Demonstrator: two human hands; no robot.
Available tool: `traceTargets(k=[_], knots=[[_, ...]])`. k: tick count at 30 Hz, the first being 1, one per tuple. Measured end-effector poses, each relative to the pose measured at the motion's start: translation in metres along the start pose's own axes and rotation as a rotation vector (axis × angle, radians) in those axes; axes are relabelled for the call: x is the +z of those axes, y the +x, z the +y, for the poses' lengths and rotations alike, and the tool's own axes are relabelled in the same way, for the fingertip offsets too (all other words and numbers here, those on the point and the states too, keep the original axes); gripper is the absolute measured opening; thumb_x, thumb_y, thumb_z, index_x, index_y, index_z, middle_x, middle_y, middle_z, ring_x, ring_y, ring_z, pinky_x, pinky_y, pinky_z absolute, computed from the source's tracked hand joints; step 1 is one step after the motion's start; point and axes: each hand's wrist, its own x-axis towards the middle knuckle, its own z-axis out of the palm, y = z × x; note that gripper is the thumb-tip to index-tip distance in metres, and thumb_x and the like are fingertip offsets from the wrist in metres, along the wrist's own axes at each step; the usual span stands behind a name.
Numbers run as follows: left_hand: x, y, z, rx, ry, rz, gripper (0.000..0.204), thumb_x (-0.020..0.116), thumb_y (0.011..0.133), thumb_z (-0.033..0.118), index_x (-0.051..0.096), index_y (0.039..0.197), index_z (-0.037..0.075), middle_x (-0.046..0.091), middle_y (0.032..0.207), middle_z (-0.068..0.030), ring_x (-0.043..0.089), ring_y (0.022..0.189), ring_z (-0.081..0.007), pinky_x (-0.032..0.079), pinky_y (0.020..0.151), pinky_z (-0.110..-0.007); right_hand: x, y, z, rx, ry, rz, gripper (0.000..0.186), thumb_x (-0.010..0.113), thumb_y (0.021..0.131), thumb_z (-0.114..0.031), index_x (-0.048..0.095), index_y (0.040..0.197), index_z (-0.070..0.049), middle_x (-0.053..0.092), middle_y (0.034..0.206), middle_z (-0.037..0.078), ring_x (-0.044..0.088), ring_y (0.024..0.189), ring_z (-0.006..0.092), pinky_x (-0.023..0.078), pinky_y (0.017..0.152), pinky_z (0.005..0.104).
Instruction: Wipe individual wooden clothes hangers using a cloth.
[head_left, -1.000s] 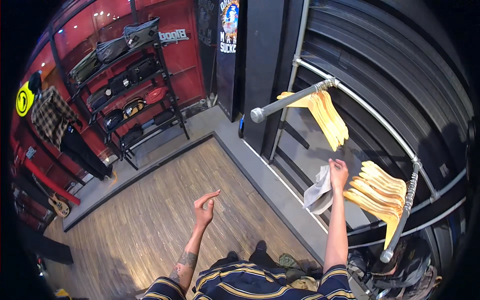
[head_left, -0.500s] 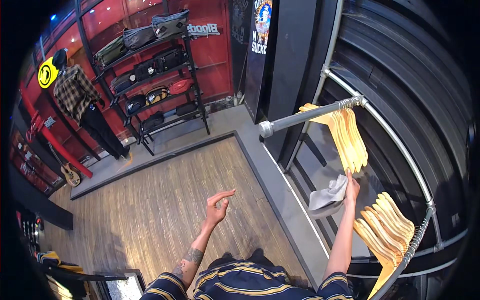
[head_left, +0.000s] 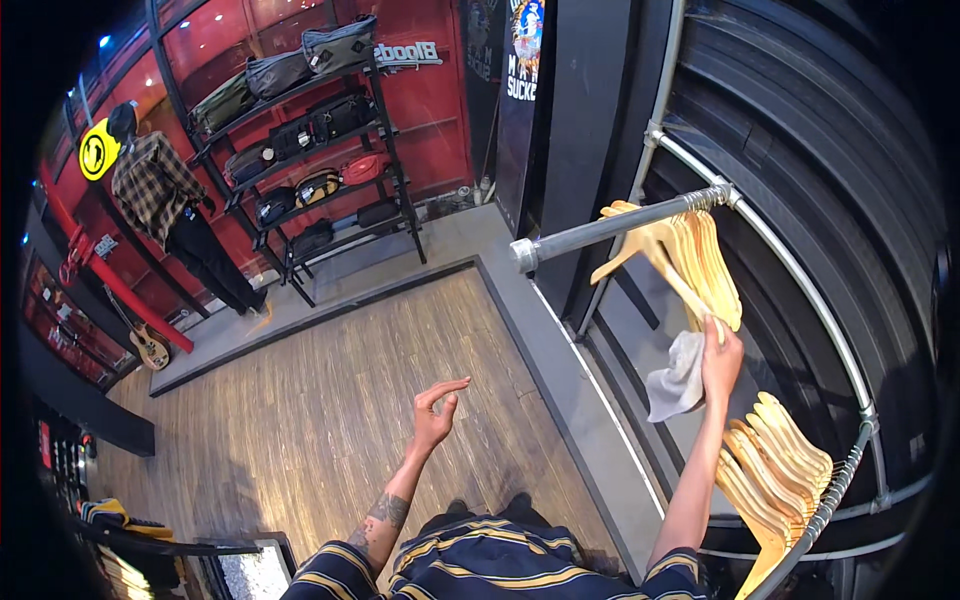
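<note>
My right hand (head_left: 722, 362) is closed round the lower end of a light wooden clothes hanger (head_left: 655, 243), and a grey cloth (head_left: 678, 376) hangs from the same hand. This hanger is the front one of several wooden hangers on a grey metal rail (head_left: 625, 231); it is swung out from the others, its far arm pointing left. My left hand (head_left: 433, 415) is held up over the wood floor, fingers loosely curved and thumb apart, with nothing in it.
Below my right forearm, more wooden hangers (head_left: 775, 470) hang on a second rail (head_left: 840, 490). A black shelf unit with bags (head_left: 340, 120) stands at the back, beside a mannequin in a checked shirt (head_left: 155, 185). A raised grey ledge (head_left: 520, 310) edges the floor.
My right hand has moved up and slightly right with the cloth and has taken hold of the front hanger, which is now turned away from the row. My left hand has stayed put.
</note>
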Motion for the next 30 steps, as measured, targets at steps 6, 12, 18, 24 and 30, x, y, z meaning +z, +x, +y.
traceTargets(k=[6,12,18,24,30], knots=[[-0.002,-0.013,-0.011,-0.255,-0.11,-0.064,0.039,0.051,0.105,0.03,0.07,0.115,-0.003,0.073,0.112,-0.0142,0.068,0.11,-0.0243,0.053,0.094,-0.036,0.031,-0.043,-0.027,-0.031,0.089,-0.242,0.026,0.068,0.093,-0.025,0.074,0.098,0.0,0.064,0.067,0.006,0.055,0.062,0.0091,0.044,0.058,0.0301],[-0.013,-0.03,-0.016,-0.509,-0.446,-0.149,0.054,0.047,0.106,0.038,0.045,0.141,-0.003,0.059,0.134,-0.0196,0.062,0.12,-0.0304,0.054,0.1,-0.043,0.062,-0.155,-0.079,-0.352,0.203,-0.512,0.02,0.074,0.085,-0.011,0.077,0.104,-0.005,0.074,0.083,0.013,0.071,0.074,0.0243,0.054,0.066,0.0338],[-0.036,-0.059,-0.049,-0.94,-1.137,0.25,0.044,0.054,0.102,0.018,0.042,0.13,-0.014,0.063,0.111,-0.0258,0.067,0.102,-0.034,0.055,0.101,-0.049,0.069,-0.23,-0.097,-0.373,0.312,-0.987,0.044,0.086,0.071,-0.036,0.078,0.111,-0.019,0.064,0.073,0.002,0.062,0.064,0.0186,0.048,0.059,0.032],[-0.076,-0.072,-0.064,-0.919,-1.158,0.293,0.039,0.056,0.102,0.021,0.047,0.127,-0.007,0.065,0.096,-0.0204,0.069,0.093,-0.0303,0.058,0.09,-0.045,0.069,-0.267,-0.071,0.233,0.342,-0.662,0.038,0.068,0.094,-0.036,0.073,0.109,-0.002,0.071,0.087,0.006,0.066,0.08,0.0161,0.053,0.078,0.0307],[-0.103,-0.073,-0.032,-0.862,-1.198,0.046,0.063,0.036,0.103,0.059,0.053,0.125,0.002,0.066,0.09,-0.0148,0.065,0.086,-0.0236,0.052,0.081,-0.036,0.074,-0.294,-0.089,1.254,1.073,-0.306,0.088,0.043,0.09,-0.077,0.055,0.131,-0.001,0.063,0.124,0.015,0.064,0.109,0.0278,0.052,0.092,0.0439]])
